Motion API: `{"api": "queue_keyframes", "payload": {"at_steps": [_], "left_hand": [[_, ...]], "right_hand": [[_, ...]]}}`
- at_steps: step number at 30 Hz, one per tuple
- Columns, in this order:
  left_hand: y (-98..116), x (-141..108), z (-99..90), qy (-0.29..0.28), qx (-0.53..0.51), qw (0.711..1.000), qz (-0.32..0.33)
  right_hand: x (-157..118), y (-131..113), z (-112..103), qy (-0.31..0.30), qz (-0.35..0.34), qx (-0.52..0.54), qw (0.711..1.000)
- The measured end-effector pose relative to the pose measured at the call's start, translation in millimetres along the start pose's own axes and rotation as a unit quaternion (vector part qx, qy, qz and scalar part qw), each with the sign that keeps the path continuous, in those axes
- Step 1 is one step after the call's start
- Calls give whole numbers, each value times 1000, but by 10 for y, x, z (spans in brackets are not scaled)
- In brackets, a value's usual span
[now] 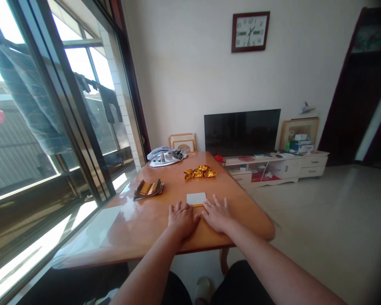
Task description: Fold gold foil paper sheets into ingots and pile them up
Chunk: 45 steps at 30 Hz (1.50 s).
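While left hand [183, 219] and right hand [217, 215] rest unclenched along the paper's [196, 198] near edge, tabletop [246, 216] extends rightward.

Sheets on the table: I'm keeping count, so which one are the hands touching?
The pale sheet with a gold strip along its near edge, between the left hand and right hand; the curved stack and shiny gold pieces lie untouched.

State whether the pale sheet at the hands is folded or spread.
Partly folded, it seems: a gold strip runs along the pale sheet's near edge; the rest lies spread.
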<state>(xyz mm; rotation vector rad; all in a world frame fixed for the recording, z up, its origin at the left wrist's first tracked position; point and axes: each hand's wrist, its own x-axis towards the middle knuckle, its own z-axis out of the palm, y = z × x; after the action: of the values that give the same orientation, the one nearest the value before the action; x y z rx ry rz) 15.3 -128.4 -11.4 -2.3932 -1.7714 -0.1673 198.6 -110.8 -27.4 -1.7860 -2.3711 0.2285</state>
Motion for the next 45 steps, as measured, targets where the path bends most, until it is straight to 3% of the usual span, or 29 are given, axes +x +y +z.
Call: {"api": "queue_keyframes", "payload": {"at_steps": [16, 21, 25, 29, 34, 38, 45], "left_hand": [[64, 17, 72, -31, 4, 995, -90], [52, -27, 44, 4, 11, 993, -115], [69, -54, -11, 78, 1, 996, -45], [114, -39, -47, 97, -42, 994, 36], [104, -24, -15, 81, -71, 994, 31], [85, -14, 11, 78, -87, 993, 22], [84, -2, -8, 69, -107, 992, 18]], "right_hand": [[-8, 3, -14, -3, -7, 5, 1000], [-15, -12, -39, -16, -7, 6, 1000], [-14, -14, -39, -18, -9, 5, 1000], [3, 3, 3, -17, -15, 10, 1000], [58, 77, 27, -10, -23, 43, 999], [180, 204, -95, 43, 5, 85, 995], [670, 247, -274, 61, 14, 84, 994]]}}
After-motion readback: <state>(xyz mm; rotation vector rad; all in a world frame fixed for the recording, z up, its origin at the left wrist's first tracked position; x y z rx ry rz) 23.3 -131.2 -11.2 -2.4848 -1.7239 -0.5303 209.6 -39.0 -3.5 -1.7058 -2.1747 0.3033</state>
